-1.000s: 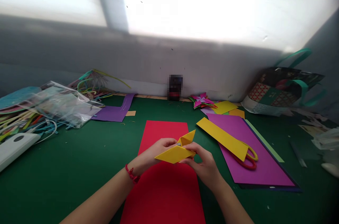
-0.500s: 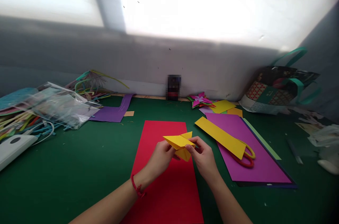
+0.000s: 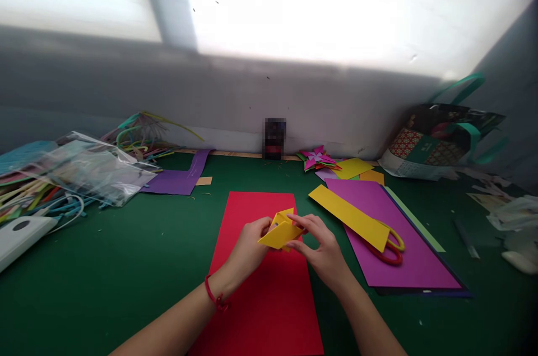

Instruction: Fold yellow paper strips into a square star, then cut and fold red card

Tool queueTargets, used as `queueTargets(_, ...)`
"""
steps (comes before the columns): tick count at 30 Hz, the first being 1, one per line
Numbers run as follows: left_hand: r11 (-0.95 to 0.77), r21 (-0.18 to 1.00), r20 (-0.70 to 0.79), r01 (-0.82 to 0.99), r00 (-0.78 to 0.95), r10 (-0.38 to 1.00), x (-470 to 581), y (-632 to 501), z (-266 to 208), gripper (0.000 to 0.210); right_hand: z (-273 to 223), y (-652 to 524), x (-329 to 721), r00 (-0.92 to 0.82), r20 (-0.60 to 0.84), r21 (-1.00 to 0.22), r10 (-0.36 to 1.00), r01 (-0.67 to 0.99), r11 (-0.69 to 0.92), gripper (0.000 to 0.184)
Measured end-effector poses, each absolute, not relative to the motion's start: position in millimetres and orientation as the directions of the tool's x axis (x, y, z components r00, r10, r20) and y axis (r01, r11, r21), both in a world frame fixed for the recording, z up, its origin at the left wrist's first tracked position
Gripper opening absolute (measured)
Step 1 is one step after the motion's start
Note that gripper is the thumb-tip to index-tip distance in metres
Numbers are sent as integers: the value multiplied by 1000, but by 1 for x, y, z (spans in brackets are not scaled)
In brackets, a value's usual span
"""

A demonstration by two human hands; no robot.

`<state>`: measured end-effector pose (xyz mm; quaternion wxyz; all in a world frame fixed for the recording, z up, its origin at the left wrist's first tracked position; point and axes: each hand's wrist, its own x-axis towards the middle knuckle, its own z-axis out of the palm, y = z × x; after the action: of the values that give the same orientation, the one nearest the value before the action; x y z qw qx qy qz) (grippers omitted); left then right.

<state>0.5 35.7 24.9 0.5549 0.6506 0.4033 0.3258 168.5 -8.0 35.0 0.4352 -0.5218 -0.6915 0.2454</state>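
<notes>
A folded piece of yellow paper (image 3: 281, 234) with pointed corners is held over the red sheet (image 3: 269, 300). My left hand (image 3: 250, 244) grips it from the left, its fingertips partly hidden behind the folds. On the other side, the thumb and fingers of my right hand (image 3: 321, 244) close on the paper's right edge. To the right, a yellow paper strip (image 3: 348, 213) lies across scissors (image 3: 389, 258) with one red and one yellow handle loop, on top of a purple sheet (image 3: 412, 249).
Pink folded paper stars (image 3: 317, 160) lie at the back, beside small yellow sheets (image 3: 353, 168). At left are a clear plastic bag (image 3: 105, 168), purple scraps (image 3: 174, 181) and a white device (image 3: 25, 238). A patterned bag (image 3: 428, 143) stands back right. A pen (image 3: 465, 235) lies far right.
The folded yellow paper has been turned in my hands, so its point now faces down-left and an opening shows on top. My right fingers have spread wider around it.
</notes>
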Motion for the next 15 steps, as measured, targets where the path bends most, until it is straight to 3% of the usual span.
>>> queueTargets(3,-97,982,11,159,468,883,2,36,20,19,35,-9,165,-105,334,-815,937,468,343,25)
queueTargets(7,-60,963,-72,261,467,881,4,41,20,37,36,-13,160,-158,312,-817,937,458,350,2)
queueTargets(12,-57,973,-62,222,495,867,2,46,27,37,36,-15,156,-273,277,-818,921,436,375,3)
queueTargets(15,-5,982,-81,191,440,894,5,45,21,37,31,-14,152,-205,339,-812,918,429,396,1)
